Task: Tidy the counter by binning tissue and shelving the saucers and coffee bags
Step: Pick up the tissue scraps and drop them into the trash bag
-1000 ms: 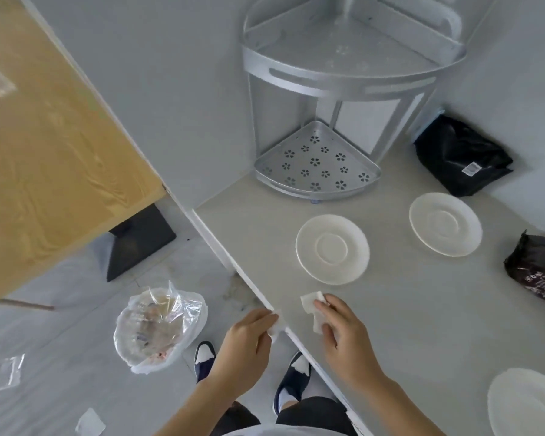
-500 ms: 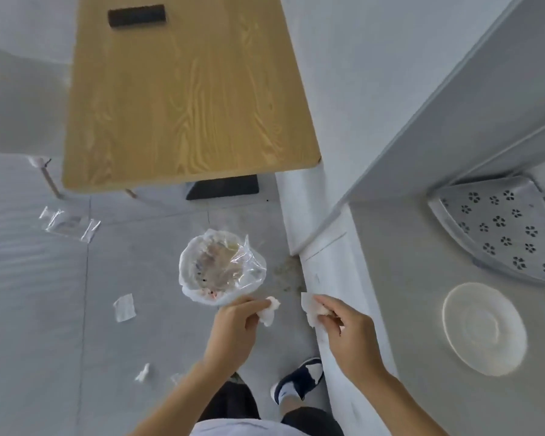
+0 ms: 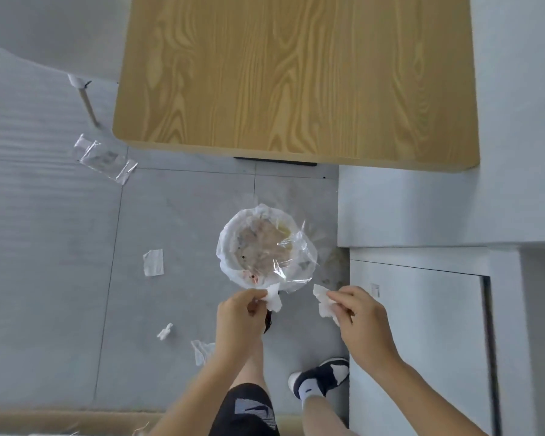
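I have a wad of tissue (image 3: 273,298) pinched between thumb and fingertips of the left hand (image 3: 238,319), and a second tissue piece (image 3: 324,305) pinched the same way in the right hand (image 3: 361,316). Both grips are narrow, closed on paper only. The bin (image 3: 265,251), lined with a clear bag, stands on the floor just beyond my hands, left of the white cabinet (image 3: 422,325).

The risk I see is a miss. The left wad sits over the bin's near rim, not over the opening, so letting go here could drop it onto the lip or the floor. The right piece is off to the right of the rim, above bare floor beside the cabinet, and would certainly fall outside if released now. Tissue is light and may drift as it falls; the loose liner flap (image 3: 299,256) folded over the right side of the opening could also catch or deflect it. Scraps of paper (image 3: 153,262) already lie on the floor to the left, which suggests how easily this goes astray. I judge both hands need to travel farther over the opening before opening. The saucers and coffee bags are out of view.
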